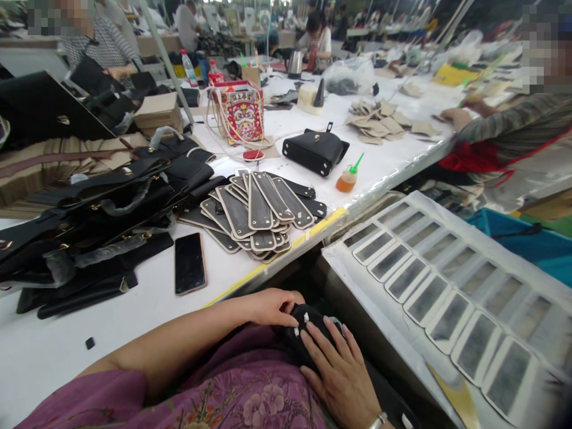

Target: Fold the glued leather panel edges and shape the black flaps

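In my lap lies a black leather bag piece [315,312] with small white tabs on it; most of it is hidden by my hands. My left hand [273,307] curls its fingers and thumb round the near-left edge of this piece. Flat on top, with fingers spread, rests my right hand [337,363], a silver bracelet at its wrist. On the table just ahead is a loose pile of long black strips with beige edges and small metal studs [259,208]. A phone [190,263] lies left of that pile, its screen dark.
Black bags [120,196] with wrapped handles crowd the left. Farther back are a small black bag [315,149], a glue bottle [347,179], a red patterned bag [241,110] and beige pieces [379,121]. At right, a white board [357,268] carries framed panels; a co-worker's sleeve [513,128] is beyond.
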A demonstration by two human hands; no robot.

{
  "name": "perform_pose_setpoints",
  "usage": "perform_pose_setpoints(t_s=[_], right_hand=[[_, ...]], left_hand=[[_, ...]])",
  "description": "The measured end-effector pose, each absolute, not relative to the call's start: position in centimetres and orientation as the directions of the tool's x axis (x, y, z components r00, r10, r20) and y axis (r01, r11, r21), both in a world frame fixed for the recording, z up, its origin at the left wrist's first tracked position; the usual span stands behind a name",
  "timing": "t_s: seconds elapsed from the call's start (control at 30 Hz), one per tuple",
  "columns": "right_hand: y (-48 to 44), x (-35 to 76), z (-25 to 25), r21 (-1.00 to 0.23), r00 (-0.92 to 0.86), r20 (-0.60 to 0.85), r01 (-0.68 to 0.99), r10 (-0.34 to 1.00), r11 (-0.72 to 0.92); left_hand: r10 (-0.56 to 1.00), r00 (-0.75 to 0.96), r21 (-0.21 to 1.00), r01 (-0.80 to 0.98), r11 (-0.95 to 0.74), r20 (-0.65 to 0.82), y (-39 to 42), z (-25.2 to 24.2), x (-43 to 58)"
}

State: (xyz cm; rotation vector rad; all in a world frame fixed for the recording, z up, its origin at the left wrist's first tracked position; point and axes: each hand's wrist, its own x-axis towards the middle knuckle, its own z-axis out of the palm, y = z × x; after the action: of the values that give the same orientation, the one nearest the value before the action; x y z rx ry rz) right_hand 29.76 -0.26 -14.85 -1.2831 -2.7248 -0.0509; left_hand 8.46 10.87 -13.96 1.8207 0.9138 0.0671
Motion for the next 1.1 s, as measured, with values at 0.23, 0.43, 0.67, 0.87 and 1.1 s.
perform_pose_setpoints(t_s=[0.23,0.43,0.67,0.87,1.1], right_hand=[[-0.5,29.9,-15.0,0.004,-0.645,0.137,0.759,0.752,0.651],[-0.3,30.0,-15.4,-0.039,-0.637,0.118,0.763,0.762,0.645],[-0.3,29.9,-15.3,-0.085,-0.608,0.121,0.781,0.784,0.619],[-0.5,30.1,-15.4,-0.097,-0.597,0.134,0.786,0.791,0.61],[-5.3,35.1,-15.6,0.034,-0.532,0.074,0.847,0.844,0.531]], left_hand=[[0.554,0.731,0.831,0.543,-0.12,-0.398,10.9,-13.8,8.5],[0.505,0.765,0.853,0.512,-0.1,-0.399,11.9,-14.0,7.9],[0.78,0.59,0.843,0.514,-0.161,-0.21,10.3,-14.2,10.7],[0.78,0.622,0.805,0.498,-0.323,-0.072,7.1,-15.9,11.8],[0.776,0.63,0.805,0.478,-0.351,-0.035,6.9,-17.0,11.6]])
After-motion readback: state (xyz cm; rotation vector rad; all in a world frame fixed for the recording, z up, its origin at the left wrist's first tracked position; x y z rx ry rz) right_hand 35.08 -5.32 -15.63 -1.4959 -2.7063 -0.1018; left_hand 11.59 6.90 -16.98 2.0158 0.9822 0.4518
